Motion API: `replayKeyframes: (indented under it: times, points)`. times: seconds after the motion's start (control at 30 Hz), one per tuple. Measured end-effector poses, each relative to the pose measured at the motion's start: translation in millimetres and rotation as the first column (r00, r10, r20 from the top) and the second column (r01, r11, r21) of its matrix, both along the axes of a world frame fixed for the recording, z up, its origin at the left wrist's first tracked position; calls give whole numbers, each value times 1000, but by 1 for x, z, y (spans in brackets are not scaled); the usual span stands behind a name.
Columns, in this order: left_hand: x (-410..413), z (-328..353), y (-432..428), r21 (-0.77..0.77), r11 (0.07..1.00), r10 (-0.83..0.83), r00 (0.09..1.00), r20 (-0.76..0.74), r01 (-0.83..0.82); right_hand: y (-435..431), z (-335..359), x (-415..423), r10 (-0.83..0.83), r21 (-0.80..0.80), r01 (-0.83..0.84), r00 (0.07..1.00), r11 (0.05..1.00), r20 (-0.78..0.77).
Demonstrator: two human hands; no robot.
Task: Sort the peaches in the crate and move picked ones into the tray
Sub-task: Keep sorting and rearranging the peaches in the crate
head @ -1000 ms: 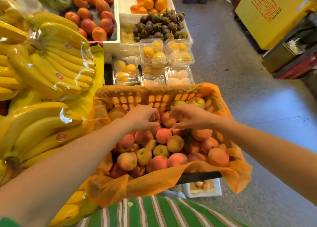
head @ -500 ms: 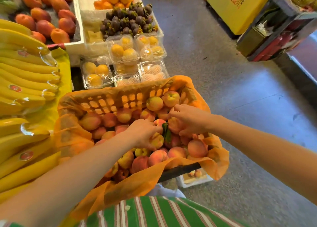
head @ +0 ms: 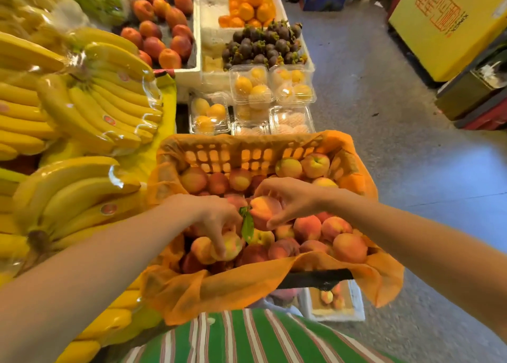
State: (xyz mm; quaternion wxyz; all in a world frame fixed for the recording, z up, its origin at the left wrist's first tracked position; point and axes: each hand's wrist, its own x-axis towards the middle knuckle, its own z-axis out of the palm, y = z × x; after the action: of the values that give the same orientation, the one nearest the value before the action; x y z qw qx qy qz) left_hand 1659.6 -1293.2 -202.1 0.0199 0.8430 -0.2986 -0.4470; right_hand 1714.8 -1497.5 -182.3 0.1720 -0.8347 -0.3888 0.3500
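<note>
Orange netting lines the crate (head: pixel 343 154), heaped with peaches. The left hand (head: pixel 216 220) curls down — its grip pinching a yellowish peach (head: pixel 233 246) near the front. The right hand (head: pixel 290 198) wraps fingers and thumb around a bigger peach (head: pixel 263 210) with a green leaf (head: pixel 247 225). A white tray (head: pixel 333 303) sits below the crate — peaches inside.

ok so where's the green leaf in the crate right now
In the head view the green leaf sits near the middle of the crate, between the left hand and the right hand, beside the peach the right hand grips.
</note>
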Motion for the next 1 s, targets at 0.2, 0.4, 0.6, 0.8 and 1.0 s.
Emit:
replayKeyframes:
  times: [0.2, 0.4, 0.6, 0.8, 1.0]
  points:
    - [-26, -8, 7, -20, 999, -24, 995, 99, 26, 36, -38, -11, 80, -73, -75, 994, 994, 68]
    - [-36, -17, 21, -76, 987, 145, 989, -8, -145, 42, -51, -13, 82, -75, -75, 992, 994, 98]
    - [-26, -3, 25, -145, 954, 266, 964, -3, -264, 35, -49, -12, 87, -62, -84, 995, 994, 43]
    - [6, 8, 18, -232, 883, 455, 867, 204, -408, 12, -32, 3, 59, -54, -58, 998, 997, 20]
    - [38, 4, -21, -462, 825, 527, 742, 415, -327, -53, -4, 32, -49, -93, 84, 941, 992, 334]
